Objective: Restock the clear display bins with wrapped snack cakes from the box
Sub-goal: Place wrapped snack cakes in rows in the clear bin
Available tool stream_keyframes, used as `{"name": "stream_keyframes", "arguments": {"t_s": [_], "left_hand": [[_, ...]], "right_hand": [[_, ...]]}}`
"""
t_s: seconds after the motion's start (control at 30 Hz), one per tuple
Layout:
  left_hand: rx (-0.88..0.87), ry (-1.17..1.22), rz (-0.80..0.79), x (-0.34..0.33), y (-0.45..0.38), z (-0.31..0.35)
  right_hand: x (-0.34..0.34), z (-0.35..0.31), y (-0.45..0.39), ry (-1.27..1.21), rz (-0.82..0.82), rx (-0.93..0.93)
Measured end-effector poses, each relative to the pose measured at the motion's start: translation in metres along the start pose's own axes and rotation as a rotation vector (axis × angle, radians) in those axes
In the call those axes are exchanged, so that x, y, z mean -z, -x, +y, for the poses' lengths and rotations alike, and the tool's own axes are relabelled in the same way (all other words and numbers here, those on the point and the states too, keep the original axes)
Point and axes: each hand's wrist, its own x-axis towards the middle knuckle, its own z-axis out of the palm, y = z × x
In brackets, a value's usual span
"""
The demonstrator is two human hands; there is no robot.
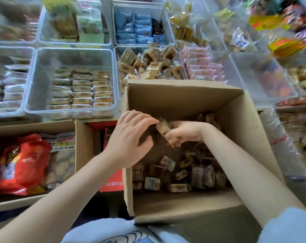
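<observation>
An open cardboard box (183, 99) stands in front of me with several wrapped snack cakes (175, 174) loose on its bottom. Both hands are inside it. My right hand (182, 132) grips a small bunch of wrapped cakes (163, 128) with curled fingers. My left hand (129, 137) reaches in from the left, its fingertips touching the top of that bunch. Just beyond the box, a clear bin (116, 55) holds a loose heap of the same brown wrapped cakes (148, 65).
A clear bin (31, 88) of neatly rowed yellow packs sits at left, with more clear bins of blue (136, 28) and pink (203, 67) packs behind. A second cardboard box (75, 137) with red bags (19, 163) stands at left.
</observation>
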Motion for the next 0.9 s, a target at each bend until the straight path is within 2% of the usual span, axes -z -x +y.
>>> {"name": "stream_keyframes", "arguments": {"t_s": [0.1, 0.17, 0.3, 0.43, 0.53, 0.67, 0.77, 0.9], "left_hand": [[0.151, 0.223, 0.294, 0.009, 0.002, -0.022], [0.303, 0.268, 0.388, 0.02, 0.0, -0.053], [0.512, 0.158, 0.174, 0.04, -0.005, -0.126], [0.636, 0.023, 0.064, 0.062, -0.004, -0.202], [0.71, -0.125, -0.027, 0.083, 0.002, -0.264], [0.603, -0.288, -0.195, 0.1, 0.013, -0.322], [0.49, -0.348, -0.275, 0.101, 0.012, -0.338], [0.452, -0.362, -0.284, 0.102, 0.013, -0.344]], "right_hand": [[-0.013, -0.034, 0.03, -0.244, -0.042, 0.241], [-0.021, -0.058, 0.037, -0.289, -0.02, 0.36], [-0.048, -0.119, 0.027, -0.395, 0.04, 0.487], [-0.075, -0.189, -0.013, -0.28, 0.174, 0.515], [-0.088, -0.23, -0.056, -0.019, 0.363, 0.457], [-0.092, -0.267, -0.119, 0.401, 0.592, 0.4], [-0.079, -0.282, -0.171, 0.68, 0.746, 0.318], [-0.048, -0.293, -0.243, 1.018, 0.963, 0.245]]}}
